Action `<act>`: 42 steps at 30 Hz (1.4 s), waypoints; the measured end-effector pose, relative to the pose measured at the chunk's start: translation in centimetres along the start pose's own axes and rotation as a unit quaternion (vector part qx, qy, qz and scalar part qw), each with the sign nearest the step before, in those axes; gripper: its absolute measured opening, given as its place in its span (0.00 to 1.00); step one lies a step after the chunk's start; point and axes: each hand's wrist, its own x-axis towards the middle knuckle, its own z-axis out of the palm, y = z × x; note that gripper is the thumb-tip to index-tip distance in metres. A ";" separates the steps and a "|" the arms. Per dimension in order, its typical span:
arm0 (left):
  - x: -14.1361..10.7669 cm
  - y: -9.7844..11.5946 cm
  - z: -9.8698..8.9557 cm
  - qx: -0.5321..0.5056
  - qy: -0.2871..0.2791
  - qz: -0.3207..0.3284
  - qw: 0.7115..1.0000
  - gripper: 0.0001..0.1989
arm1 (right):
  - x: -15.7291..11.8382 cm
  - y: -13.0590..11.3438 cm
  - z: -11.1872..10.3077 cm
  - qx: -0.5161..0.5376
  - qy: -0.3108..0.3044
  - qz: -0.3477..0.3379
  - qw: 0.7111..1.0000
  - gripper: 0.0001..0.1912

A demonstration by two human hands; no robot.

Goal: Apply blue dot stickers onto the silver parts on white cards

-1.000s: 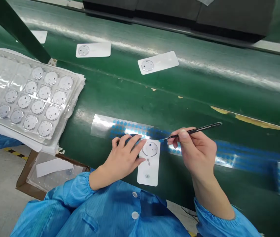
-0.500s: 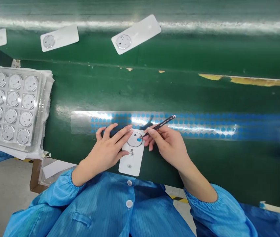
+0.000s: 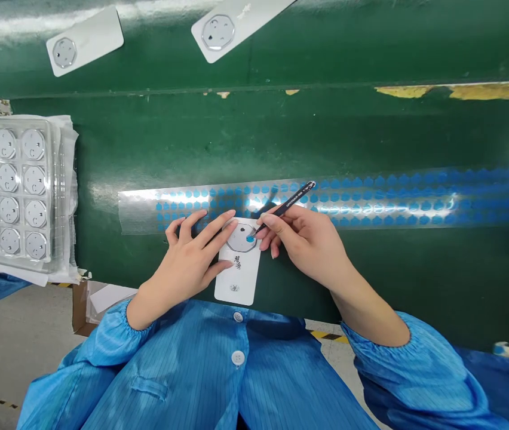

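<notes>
A white rectangular card [image 3: 248, 280] with printed characters lies in front of me, bearing a silver octagonal disc [image 3: 239, 239] at its upper end. One small blue dot sticker [image 3: 250, 238] sits at the disc's right side. My left hand [image 3: 192, 254] is open, fingers spread, its index fingertip and thumb resting on the card's left part. Black tweezers [image 3: 288, 203] are pinched in my right hand [image 3: 310, 245], their tip at the blue dot. Just beyond the card, a clear strip [image 3: 140, 212] with rows of blue dots runs to the right, partly covered by my hands.
At the left, a clear plastic tray [image 3: 51, 197] holds several octagonal discs. White cards with discs, such as this card [image 3: 97, 36], lie along the far side of the green table [image 3: 236, 143]. An open cardboard box [image 3: 79, 304] is below the table edge.
The view has shifted, so the far cards sit higher and the tray further left in the picture. Both hands stay at the card, the tweezers' tip still at the blue dot.
</notes>
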 end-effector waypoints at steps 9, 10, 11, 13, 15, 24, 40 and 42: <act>0.0 0.1 0.0 0.003 0.010 0.006 1.000 0.33 | 0.2 -0.4 0.0 0.007 0.003 0.006 1.000 0.24; 0.0 0.1 0.0 0.004 0.009 0.006 1.000 0.33 | 0.2 -0.5 0.0 0.010 0.003 0.006 1.000 0.25; 0.0 0.1 0.0 0.005 0.008 0.006 1.000 0.33 | 0.2 -0.6 0.0 0.013 0.003 0.006 1.000 0.25; 0.0 0.1 -0.1 0.004 0.005 0.004 1.000 0.34 | 0.3 -0.7 0.0 0.014 0.003 0.003 1.000 0.25; 0.0 0.1 -0.1 -0.001 0.003 0.003 1.000 0.34 | 0.2 -0.7 0.0 0.013 0.004 -0.002 1.000 0.26; 0.1 0.2 0.0 -0.006 0.001 0.002 1.000 0.34 | 0.1 -0.5 0.1 -0.010 0.004 -0.012 1.000 0.23; 0.2 0.9 -0.6 0.017 -0.013 -0.007 1.000 0.32 | -0.1 0.0 0.1 -0.042 0.004 -0.045 0.998 0.18; 0.8 1.2 -1.1 0.016 -0.013 -0.013 1.000 0.34 | -0.3 0.2 0.3 -0.069 0.006 -0.088 0.994 0.16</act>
